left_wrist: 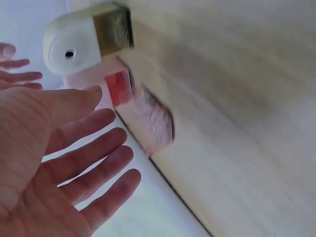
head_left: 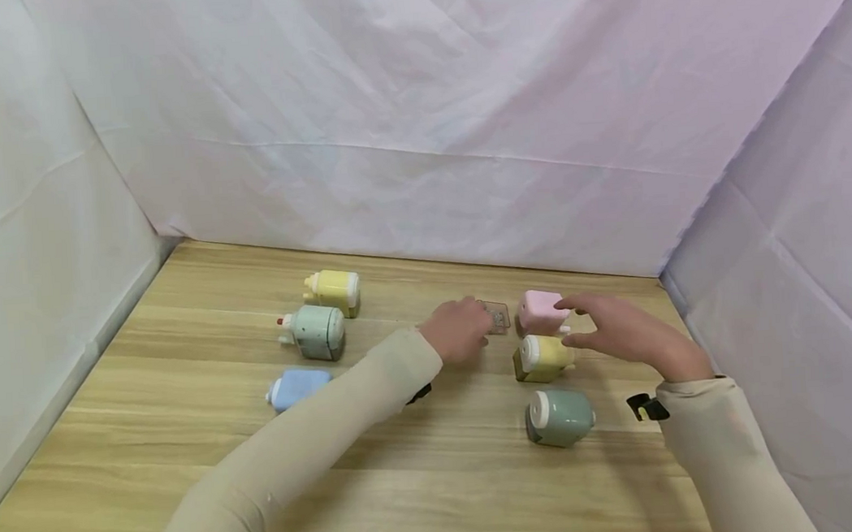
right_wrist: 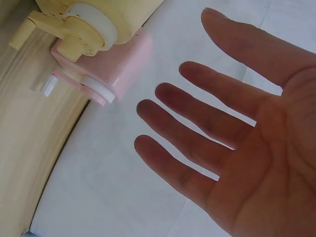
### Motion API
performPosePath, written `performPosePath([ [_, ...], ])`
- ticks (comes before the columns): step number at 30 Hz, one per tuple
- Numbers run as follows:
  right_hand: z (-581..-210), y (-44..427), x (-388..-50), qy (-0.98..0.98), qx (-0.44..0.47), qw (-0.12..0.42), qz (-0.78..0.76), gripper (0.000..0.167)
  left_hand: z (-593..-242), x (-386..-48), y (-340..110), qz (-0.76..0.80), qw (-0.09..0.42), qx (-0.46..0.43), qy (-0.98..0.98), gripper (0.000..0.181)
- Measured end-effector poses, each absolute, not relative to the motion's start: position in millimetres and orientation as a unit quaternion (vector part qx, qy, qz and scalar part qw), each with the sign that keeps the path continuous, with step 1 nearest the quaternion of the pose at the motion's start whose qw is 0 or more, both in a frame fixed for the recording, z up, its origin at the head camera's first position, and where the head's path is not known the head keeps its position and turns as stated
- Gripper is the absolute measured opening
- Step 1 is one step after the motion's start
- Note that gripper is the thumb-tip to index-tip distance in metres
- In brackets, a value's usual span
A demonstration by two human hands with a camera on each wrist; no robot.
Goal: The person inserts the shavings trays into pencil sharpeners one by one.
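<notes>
My left hand [head_left: 458, 331] reaches over the middle of the table, fingers extended and holding nothing. Just beyond its fingertips lies a small clear piece with a reddish edge [head_left: 498, 317]; in the left wrist view the clear piece [left_wrist: 155, 121] is blurred, its kind unclear. Beside it stands a pink crank pencil sharpener [head_left: 541, 311], with a yellow pencil sharpener [head_left: 540, 358] in front. My right hand [head_left: 623, 329] hovers by these two on their right, thumb and fingers spread. In the right wrist view the palm [right_wrist: 266, 148] is bare; whether a fingertip touches the pink sharpener I cannot tell.
A dark green sharpener [head_left: 563, 417] stands nearer on the right. On the left are a yellow sharpener [head_left: 335, 289], a pale green one [head_left: 317, 333] and a blue one [head_left: 300, 386], partly behind my left sleeve. White cloth [head_left: 421, 193] walls the wooden table [head_left: 425, 494].
</notes>
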State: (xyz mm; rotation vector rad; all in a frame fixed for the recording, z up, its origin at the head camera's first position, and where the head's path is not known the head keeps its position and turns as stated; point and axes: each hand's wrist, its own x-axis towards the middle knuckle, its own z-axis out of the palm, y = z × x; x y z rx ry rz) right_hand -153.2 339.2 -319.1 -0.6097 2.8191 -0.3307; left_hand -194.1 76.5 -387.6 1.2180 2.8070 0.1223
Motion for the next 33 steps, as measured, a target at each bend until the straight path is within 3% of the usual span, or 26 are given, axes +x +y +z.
performPosePath([
  [6,-316.5,334.9,-155.7,0.968,-0.199,0.102,-0.116,0.058,-378.2,-207.9,76.1,0.046,0.027,0.356,0.933,0.032],
  [18,-309.3,323.8,-156.6,0.970,-0.195,0.080,-0.122,0.055,-386.6,-227.4,86.7,0.153,0.101,0.282,0.942,0.058],
  [22,-309.7,322.8,-155.4,0.970,-0.197,0.077,-0.123,0.054,-396.7,-228.6,91.0,0.169,0.118,0.281,0.937,0.058],
  [29,-313.6,321.4,-156.2,0.970,-0.196,0.080,-0.119,0.055,-412.7,-229.9,93.8,0.157,0.097,0.291,0.939,0.043],
  [33,-314.3,321.9,-156.1,0.971,-0.194,0.080,-0.117,0.056,-417.8,-230.6,94.3,0.154,0.087,0.295,0.939,0.042],
])
